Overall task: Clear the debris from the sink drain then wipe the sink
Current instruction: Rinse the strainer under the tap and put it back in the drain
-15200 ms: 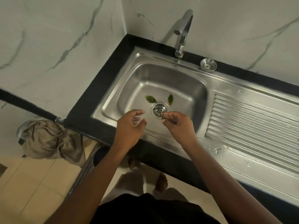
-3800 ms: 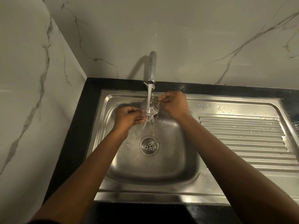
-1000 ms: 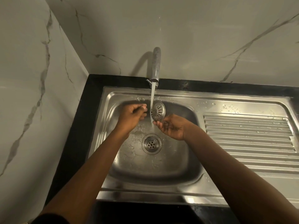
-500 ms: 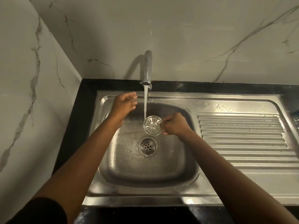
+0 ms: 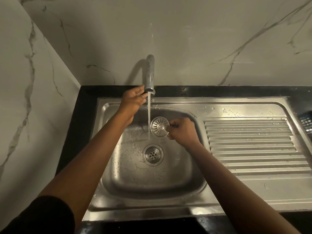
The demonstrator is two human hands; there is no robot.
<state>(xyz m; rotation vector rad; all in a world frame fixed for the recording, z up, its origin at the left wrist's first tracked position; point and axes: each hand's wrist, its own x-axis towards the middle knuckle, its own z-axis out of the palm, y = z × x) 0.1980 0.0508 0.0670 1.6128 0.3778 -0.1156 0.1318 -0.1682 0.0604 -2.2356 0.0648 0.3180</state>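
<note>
A steel sink (image 5: 121, 181) has its round drain (image 5: 153, 154) uncovered in the middle of the basin. My right hand (image 5: 183, 130) is shut on the edge of the round metal drain strainer (image 5: 159, 127), held above the basin just right of the running water stream (image 5: 149, 115). My left hand (image 5: 133, 98) is raised to the tap (image 5: 150, 73), fingers spread beside the spout's mouth, holding nothing. I see no leaves or debris in the basin.
A ribbed steel draining board (image 5: 249, 146) extends to the right of the basin. A dark gridded object (image 5: 306, 121) sits at the far right edge. Black countertop (image 5: 87, 102) frames the sink; marble walls stand behind and to the left.
My left hand has risen from the basin's back rim to the tap spout. The strainer in my right hand stays near the water stream, now just beside it.
</note>
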